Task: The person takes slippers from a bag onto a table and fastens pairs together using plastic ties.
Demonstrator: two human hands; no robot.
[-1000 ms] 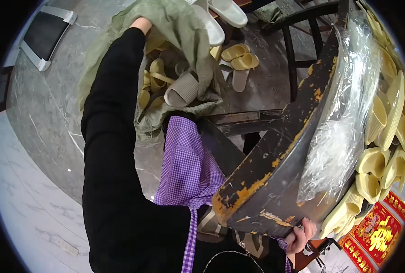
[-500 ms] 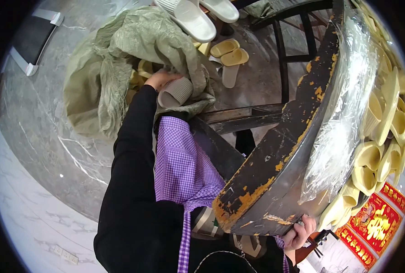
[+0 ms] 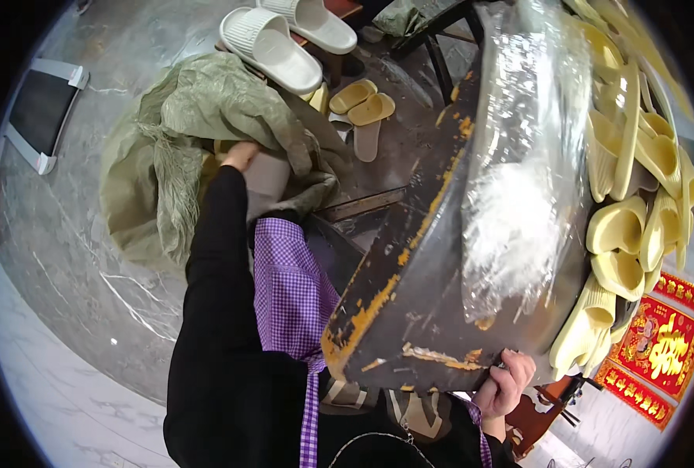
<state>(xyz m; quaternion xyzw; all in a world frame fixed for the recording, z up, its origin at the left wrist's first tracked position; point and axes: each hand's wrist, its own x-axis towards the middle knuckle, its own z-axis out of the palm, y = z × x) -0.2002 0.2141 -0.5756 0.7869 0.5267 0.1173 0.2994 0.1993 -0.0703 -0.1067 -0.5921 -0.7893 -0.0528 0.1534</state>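
My left hand (image 3: 241,155) reaches into the mouth of an olive-green woven sack (image 3: 140,140); its fingers are hidden inside. Beside the wrist a grey-brown slipper (image 3: 267,181) shows at the sack's opening. Yellowish slippers are partly visible deeper in. At the near edge of a worn dark tabletop (image 3: 433,327), my right hand (image 3: 506,384) rests with its fingers curled closed; whatever they hold, if anything, is hidden. A stack of clear plastic bags (image 3: 511,226) lies on the tabletop, left of piled yellow slippers (image 3: 616,226).
White slippers (image 3: 273,51) perch beyond the sack. Yellow slippers (image 3: 372,108) and a greyish one (image 3: 366,142) lie on the grey floor (image 3: 74,257). A purple checked apron (image 3: 288,281) covers my lap. A black-and-white object (image 3: 42,113) stands at far left, red posters (image 3: 659,343) at right.
My left hand has gone deeper into the sack, off the grey-brown slipper's top. The view has shifted, bringing the tabletop, bags and yellow slippers leftward. My right hand stays at the table edge.
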